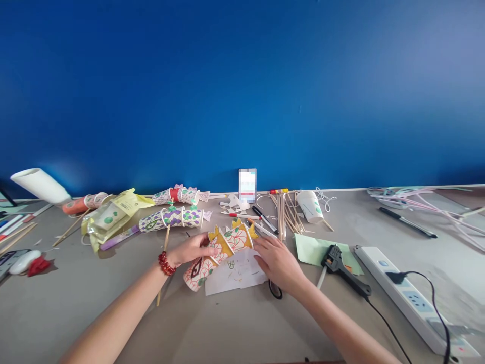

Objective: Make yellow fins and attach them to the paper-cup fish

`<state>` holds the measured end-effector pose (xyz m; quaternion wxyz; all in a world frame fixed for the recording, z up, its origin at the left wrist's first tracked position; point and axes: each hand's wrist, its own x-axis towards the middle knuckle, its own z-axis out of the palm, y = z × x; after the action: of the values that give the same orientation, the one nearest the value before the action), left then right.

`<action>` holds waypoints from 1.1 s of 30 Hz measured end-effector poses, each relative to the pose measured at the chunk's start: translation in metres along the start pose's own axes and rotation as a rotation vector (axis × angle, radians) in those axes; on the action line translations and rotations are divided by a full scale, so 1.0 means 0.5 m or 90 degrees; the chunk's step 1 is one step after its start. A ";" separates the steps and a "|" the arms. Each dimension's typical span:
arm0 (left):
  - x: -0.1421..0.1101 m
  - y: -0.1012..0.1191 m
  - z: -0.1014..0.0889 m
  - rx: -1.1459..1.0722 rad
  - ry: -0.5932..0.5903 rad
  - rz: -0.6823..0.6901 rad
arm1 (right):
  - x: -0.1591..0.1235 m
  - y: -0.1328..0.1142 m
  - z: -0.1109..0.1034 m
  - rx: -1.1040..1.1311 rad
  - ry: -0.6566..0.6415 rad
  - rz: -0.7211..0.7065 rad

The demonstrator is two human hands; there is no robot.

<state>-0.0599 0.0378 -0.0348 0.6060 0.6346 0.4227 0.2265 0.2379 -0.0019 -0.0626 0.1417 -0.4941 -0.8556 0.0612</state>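
Note:
A fish made of joined paper cups (224, 247), drawn with red scales and yellow fins, lies tilted in the middle of the desk. My left hand (193, 250), a red bead bracelet at its wrist, is closed around its upper side behind the eye. Close to the tail end, my right hand (278, 260) has its fingers stretched out, palm down; whether they touch the cup is unclear. Under the fish lies a sheet of white paper (237, 283) with small marks. A black loop handle (276, 290) shows below my right hand, the rest hidden.
Behind stand purple-green (174, 218) and red-green (182, 194) cup fish. A yellow cup package (117, 215) is left. Wooden sticks (281, 217), a white cup (309, 206) and a phone (247, 185) stand at the back. A glue gun (343, 268) and power strip (409, 298) lie right.

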 end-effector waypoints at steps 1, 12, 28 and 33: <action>0.005 0.000 0.000 0.010 -0.011 0.006 | -0.005 0.012 -0.009 -0.002 0.009 0.020; 0.024 -0.009 -0.017 0.077 -0.032 0.010 | -0.031 0.079 -0.047 0.014 0.027 0.170; 0.020 0.002 -0.015 0.156 0.017 0.020 | -0.004 0.094 -0.048 -0.025 -0.019 0.170; -0.002 -0.009 -0.012 0.226 0.096 0.014 | 0.013 0.110 -0.059 -0.032 -0.025 0.193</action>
<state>-0.0665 0.0403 -0.0377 0.4488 0.7174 0.4933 0.2015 0.2893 0.0305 -0.0470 0.1018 -0.6198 -0.7750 0.0700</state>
